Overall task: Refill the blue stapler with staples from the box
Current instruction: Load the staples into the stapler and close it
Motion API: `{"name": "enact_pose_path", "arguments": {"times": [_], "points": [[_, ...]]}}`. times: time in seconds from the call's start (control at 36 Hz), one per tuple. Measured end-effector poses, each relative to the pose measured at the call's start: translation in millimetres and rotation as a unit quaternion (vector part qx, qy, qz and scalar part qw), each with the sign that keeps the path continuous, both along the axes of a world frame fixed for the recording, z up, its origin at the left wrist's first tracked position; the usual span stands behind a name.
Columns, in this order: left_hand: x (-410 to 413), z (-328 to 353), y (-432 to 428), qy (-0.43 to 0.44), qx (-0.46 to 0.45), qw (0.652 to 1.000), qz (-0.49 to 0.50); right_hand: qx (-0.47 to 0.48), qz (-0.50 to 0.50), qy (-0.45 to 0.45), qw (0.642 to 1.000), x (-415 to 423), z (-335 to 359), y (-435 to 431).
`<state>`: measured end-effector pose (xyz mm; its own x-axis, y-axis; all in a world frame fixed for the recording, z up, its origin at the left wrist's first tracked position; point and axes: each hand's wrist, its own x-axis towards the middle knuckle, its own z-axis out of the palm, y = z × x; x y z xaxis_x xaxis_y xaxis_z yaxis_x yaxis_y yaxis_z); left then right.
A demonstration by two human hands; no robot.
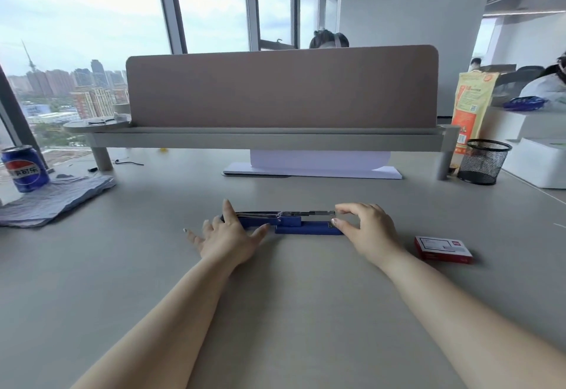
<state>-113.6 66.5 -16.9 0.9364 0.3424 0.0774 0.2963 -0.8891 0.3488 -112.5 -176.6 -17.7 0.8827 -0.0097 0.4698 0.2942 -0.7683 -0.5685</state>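
Observation:
The blue stapler (291, 223) lies swung wide open and flat on the grey desk, its metal staple channel facing up. My left hand (228, 237) presses down on the stapler's left half, fingers spread. My right hand (366, 229) pinches the right end of the metal channel between thumb and forefinger. The red staple box (442, 249) lies closed on the desk, just right of my right wrist.
A cola can (24, 168) stands on a blue cloth (52, 200) at far left. A raised shelf with a brown divider (281, 88) crosses the back. A black mesh cup (484, 162), an orange bag (471, 106) and a white box (539, 162) stand at right.

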Motion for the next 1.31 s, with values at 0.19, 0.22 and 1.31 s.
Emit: {"name": "enact_pose_path", "arguments": {"times": [0.19,0.22,1.31], "points": [[-0.7,9.3,-1.1,-0.175,-0.226,0.957,-0.052,0.009,-0.012,0.018,1.000,-8.4,2.1,1.5],[-2.7,12.4,-4.9,-0.214,-0.275,0.934,-0.081,0.015,-0.014,0.028,0.999,-8.9,2.1,0.9],[-14.0,-6.5,-54.7,-0.200,0.024,0.920,-0.335,-0.130,-0.004,-0.023,0.991,-19.8,7.7,-0.1]]}}
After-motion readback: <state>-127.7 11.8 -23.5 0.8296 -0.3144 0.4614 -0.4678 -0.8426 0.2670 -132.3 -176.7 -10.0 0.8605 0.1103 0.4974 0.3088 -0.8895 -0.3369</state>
